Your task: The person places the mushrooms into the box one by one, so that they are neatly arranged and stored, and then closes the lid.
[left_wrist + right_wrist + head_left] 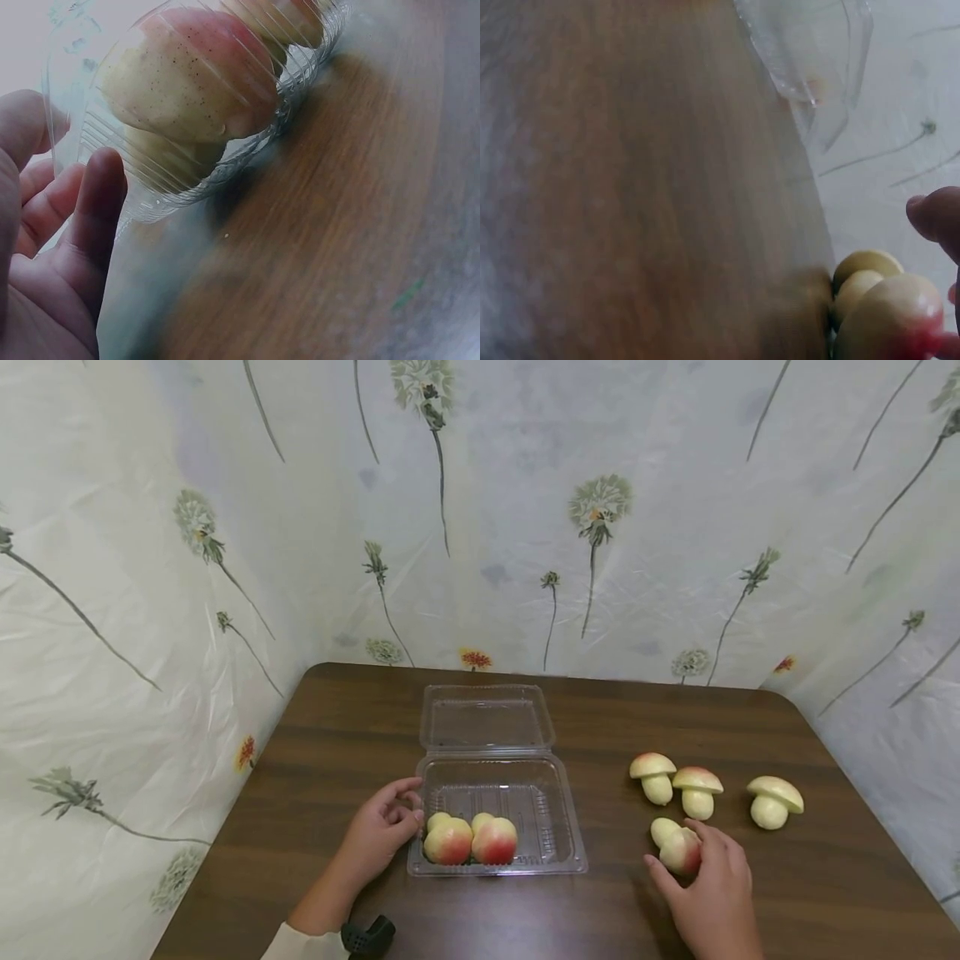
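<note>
A clear plastic clamshell box (558, 810) lies on the table with its lid (487, 718) folded back. Two mushroom-shaped pieces, yellow with red-blushed caps, sit side by side in its front left part; the left one (448, 843) is near my left hand (382, 827). That hand's index finger and thumb touch the box's left rim, spread apart from each other. On the right, my right hand (716, 893) reaches around another mushroom (681, 850) lying on its side. Its fingers are at the cap's far side, while the thumb (934, 214) stands away from it.
Behind the right hand stand more mushrooms: two close together, one (652, 777) beside another (697, 792), and a paler one (774, 802) farther right. The dark wood table (360, 735) meets a flower-patterned plastic sheet (495, 527) at the back and sides.
</note>
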A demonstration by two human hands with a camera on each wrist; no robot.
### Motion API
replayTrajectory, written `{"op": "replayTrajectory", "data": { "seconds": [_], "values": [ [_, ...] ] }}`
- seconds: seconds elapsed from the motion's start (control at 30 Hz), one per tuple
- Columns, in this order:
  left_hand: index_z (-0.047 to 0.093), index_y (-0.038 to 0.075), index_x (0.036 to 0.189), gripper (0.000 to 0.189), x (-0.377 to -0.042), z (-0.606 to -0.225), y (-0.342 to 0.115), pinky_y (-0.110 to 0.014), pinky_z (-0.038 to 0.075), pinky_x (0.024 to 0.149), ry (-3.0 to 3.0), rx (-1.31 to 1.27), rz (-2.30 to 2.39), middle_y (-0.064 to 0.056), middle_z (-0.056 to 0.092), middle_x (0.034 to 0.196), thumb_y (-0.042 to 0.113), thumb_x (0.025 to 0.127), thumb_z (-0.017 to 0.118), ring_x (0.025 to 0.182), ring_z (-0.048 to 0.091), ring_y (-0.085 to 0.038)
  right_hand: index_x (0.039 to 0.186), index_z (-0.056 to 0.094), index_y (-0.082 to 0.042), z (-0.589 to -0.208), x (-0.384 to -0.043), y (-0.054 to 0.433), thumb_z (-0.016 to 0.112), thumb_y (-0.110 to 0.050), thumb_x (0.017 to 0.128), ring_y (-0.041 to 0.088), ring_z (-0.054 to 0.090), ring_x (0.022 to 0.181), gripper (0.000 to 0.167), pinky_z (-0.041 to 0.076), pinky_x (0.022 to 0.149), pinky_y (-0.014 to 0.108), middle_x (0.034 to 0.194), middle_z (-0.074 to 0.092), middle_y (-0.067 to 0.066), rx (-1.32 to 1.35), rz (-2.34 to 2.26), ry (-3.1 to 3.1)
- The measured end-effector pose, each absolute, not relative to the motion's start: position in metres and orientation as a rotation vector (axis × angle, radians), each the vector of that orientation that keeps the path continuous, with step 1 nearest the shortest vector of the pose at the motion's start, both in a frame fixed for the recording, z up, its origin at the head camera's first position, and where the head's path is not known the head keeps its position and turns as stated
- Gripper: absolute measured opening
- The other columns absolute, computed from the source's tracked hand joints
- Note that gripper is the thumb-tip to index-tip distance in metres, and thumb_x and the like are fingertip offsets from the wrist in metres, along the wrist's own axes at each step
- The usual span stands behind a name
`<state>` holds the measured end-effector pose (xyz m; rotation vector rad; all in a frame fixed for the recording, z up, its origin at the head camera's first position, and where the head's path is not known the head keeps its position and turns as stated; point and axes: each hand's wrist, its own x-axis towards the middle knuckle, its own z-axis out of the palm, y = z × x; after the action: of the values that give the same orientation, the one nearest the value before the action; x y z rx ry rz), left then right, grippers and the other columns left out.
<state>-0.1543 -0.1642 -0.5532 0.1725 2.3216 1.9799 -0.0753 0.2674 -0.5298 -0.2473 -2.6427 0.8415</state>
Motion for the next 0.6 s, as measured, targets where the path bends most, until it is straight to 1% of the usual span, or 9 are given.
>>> {"op": "replayTrajectory", "data": {
  "seconds": [0.13, 0.23, 0.47, 0.6],
  "values": [
    [0.06, 0.008, 0.142, 0.047, -0.154, -0.553, -0.165, -0.023, 0.056, 0.071, 2.329, 0.16, 1.97, -0.011, 0.062, 0.112, 0.001, 0.096, 0.071, 0.076, 0.064, -0.014, 0.14, 0.051, 0.005, -0.532, -0.076, 0.269, 0.091, -0.028, 0.082, 0.055, 0.041, 0.129, 0.078, 0.039, 0.099, 0.071, 0.141, 0.045, 0.036, -0.255, 0.851, -2.644],
    [0.06, 0.009, 0.142, 0.048, -0.153, -0.552, -0.164, -0.023, 0.056, 0.071, 2.332, 0.157, 1.967, -0.011, 0.063, 0.112, 0.002, 0.096, 0.071, 0.077, 0.064, -0.015, 0.14, 0.051, 0.005, -0.534, -0.077, 0.27, 0.091, -0.026, 0.082, 0.053, 0.04, 0.13, 0.077, 0.041, 0.097, 0.07, 0.141, 0.043, 0.036, -0.271, 0.859, -2.646],
    [0.06, 0.009, 0.142, 0.047, -0.152, -0.551, -0.164, -0.023, 0.056, 0.07, 2.338, 0.156, 1.959, -0.011, 0.063, 0.112, 0.002, 0.096, 0.071, 0.077, 0.064, -0.014, 0.143, 0.048, 0.005, -0.536, -0.078, 0.276, 0.086, -0.022, 0.088, 0.052, 0.033, 0.134, 0.073, 0.044, 0.094, 0.068, 0.144, 0.037, 0.037, -0.36, 0.888, -2.706],
    [0.06, 0.007, 0.142, 0.047, -0.153, -0.552, -0.165, -0.022, 0.056, 0.07, 2.341, 0.178, 1.965, -0.012, 0.063, 0.112, 0.001, 0.096, 0.071, 0.076, 0.064, -0.013, 0.146, 0.046, 0.004, -0.536, -0.08, 0.278, 0.082, -0.022, 0.091, 0.052, 0.032, 0.135, 0.071, 0.045, 0.093, 0.069, 0.146, 0.034, 0.038, -0.42, 0.923, -2.736]
  ]
}}
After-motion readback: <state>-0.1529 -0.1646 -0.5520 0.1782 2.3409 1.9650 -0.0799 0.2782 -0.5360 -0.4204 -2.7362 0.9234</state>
